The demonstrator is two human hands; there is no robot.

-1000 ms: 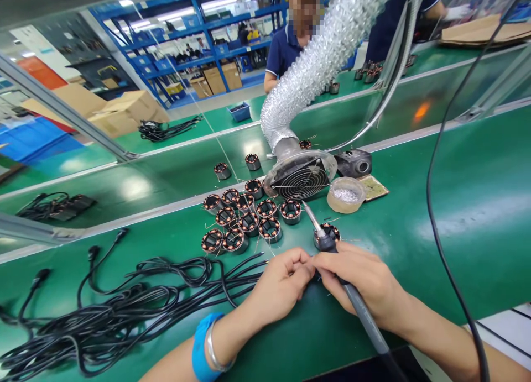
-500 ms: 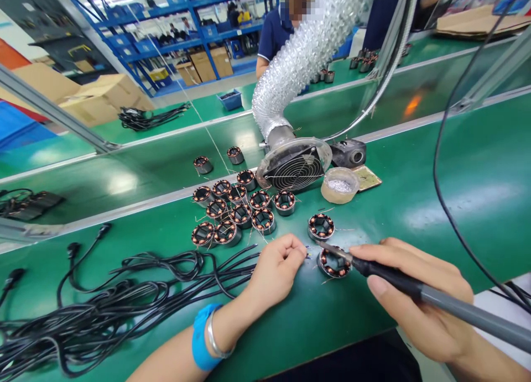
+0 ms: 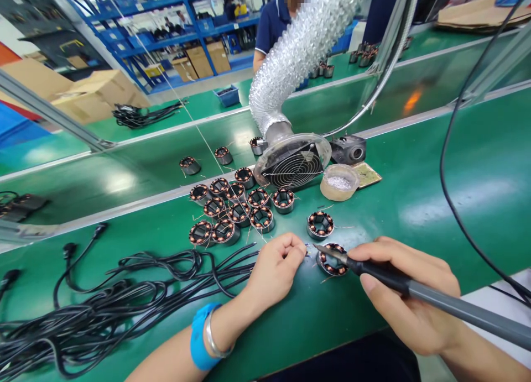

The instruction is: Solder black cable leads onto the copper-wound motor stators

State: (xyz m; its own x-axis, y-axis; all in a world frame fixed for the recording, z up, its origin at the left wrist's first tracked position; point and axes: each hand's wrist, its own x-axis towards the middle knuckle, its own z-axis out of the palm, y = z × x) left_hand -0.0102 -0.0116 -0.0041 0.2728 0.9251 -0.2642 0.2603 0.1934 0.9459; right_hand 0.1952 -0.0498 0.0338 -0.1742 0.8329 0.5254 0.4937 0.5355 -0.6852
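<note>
**Iron tip level with the left fingertips, a wound ring right under the shaft!**

And there was the soldering iron [image 3: 381,274], gripped pen-style in the right hand [image 3: 415,310], thumb below, forefinger above! Its long axis ran from the lower right, through that hand, to a tip aimed left, straight at the left fingertips. The tip lay nearer the left hand [image 3: 280,268], the handle nearer the right. That left hand was pinched tight, thin wire ends [image 3: 308,249] poking out toward the tip. Near, very near, but whether metal met wire I couldn't tell!

Between the hands sat one wound ring [image 3: 332,270], the iron crossing over it; just beyond it, farther from both hands, a second ring [image 3: 319,235]. Past the left fingers stood a whole cluster of rings [image 3: 263,229], with black cables [image 3: 95,315] sprawled out left of that wrist and its blue band [image 3: 201,338].

Ahead of the hands: a round tub [image 3: 338,193] of silvery bits, the fan grille [image 3: 296,169] facing back this way, its silver duct [image 3: 269,103] climbing off. Across the green bench [image 3: 415,205], beyond both hands, a person in a dark blue shirt [image 3: 269,31]!
</note>
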